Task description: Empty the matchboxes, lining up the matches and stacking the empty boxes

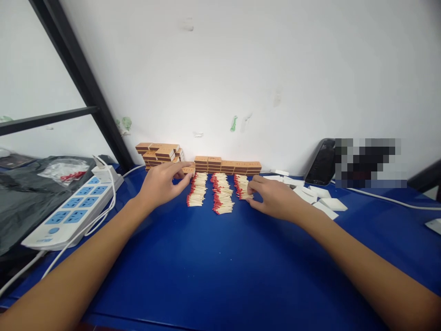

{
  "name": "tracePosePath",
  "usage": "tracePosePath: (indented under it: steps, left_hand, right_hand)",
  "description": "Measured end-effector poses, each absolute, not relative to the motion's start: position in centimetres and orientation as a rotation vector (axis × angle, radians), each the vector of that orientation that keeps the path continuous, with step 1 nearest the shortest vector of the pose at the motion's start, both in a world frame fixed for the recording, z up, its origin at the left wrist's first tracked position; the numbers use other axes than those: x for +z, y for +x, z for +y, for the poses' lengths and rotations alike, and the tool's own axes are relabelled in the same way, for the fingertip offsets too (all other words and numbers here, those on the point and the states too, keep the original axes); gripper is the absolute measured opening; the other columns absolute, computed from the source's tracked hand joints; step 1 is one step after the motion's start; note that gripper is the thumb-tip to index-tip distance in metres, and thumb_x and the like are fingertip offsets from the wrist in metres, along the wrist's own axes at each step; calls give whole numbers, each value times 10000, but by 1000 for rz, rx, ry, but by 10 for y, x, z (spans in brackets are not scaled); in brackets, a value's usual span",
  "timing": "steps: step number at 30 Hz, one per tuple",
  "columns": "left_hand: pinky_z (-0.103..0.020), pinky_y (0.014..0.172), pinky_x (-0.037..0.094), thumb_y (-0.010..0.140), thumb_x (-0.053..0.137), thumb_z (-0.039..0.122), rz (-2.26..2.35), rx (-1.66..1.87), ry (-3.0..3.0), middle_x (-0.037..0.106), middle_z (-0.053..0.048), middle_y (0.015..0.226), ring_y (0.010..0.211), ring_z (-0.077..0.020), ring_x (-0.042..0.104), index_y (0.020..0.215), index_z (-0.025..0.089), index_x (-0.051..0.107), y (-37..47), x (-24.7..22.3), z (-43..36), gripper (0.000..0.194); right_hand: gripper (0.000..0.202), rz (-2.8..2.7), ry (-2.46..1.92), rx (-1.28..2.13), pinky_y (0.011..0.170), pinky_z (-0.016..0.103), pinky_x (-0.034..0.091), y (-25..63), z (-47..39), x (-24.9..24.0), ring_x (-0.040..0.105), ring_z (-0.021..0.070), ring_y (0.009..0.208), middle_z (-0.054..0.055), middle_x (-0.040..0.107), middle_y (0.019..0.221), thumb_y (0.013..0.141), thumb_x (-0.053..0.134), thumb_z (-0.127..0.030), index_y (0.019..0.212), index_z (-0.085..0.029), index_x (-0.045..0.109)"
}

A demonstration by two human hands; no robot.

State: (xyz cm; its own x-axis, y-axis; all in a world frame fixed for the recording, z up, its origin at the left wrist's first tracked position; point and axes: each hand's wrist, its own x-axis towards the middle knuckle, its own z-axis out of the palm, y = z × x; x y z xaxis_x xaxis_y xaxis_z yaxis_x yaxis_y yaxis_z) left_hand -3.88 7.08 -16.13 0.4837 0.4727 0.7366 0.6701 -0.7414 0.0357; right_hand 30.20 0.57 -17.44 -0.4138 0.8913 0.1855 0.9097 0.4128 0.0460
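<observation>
Three piles of red-tipped matches lie side by side on the blue table: a left pile (197, 189), a middle pile (222, 193) and a right pile (241, 186). My left hand (163, 184) grips a tan matchbox (188, 170) between thumb and fingers, just behind the left pile. At the right pile, my right hand (272, 195) has its fingers bent and closed on the pale ends of the matches; how many it holds is hidden. A stack of matchboxes (160, 154) stands behind my left hand, and a low row of matchboxes (237, 166) runs along the wall.
White flat pieces (325, 204) lie scattered beyond my right hand. A dark phone (320, 161) leans against the wall. On the left are a white power strip (74, 207) with cables, a dark plastic bag (20, 207) and a black metal frame (99, 112).
</observation>
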Motion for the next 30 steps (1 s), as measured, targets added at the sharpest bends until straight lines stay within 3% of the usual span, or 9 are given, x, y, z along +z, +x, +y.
tracePosePath:
  steps: [17, 22, 30]
  left_hand:
    - [-271, 682, 530, 976, 613, 366, -1031, -1093, -2479, 749, -11, 804, 708, -164, 695, 1216, 222, 723, -43, -164, 75, 301]
    - [-273, 670, 513, 978, 616, 352, -1005, -1070, -2485, 742, 2, 797, 693, -158, 687, 1221, 221, 723, -44, -165, 76, 296]
    - [-302, 676, 503, 963, 626, 340, -1096, -1017, -2419, 727, 0, 782, 711, -183, 678, 1196, 220, 735, -48, -167, 80, 284]
  right_hand:
    - [160, -2435, -1655, -193, 648, 311, 401, 308, 9, -172, 619, 205, 786, 72, 649, 966, 999, 585, -334, 911, -208, 628]
    - [233, -2471, -1601, -143, 653, 308, 399, 306, 9, -173, 610, 193, 755, 62, 642, 950, 978, 633, -416, 870, -211, 608]
    - [170, -2471, -1620, -172, 644, 316, 377, 301, 8, -179, 615, 195, 762, 50, 632, 947, 996, 601, -321, 868, -209, 605]
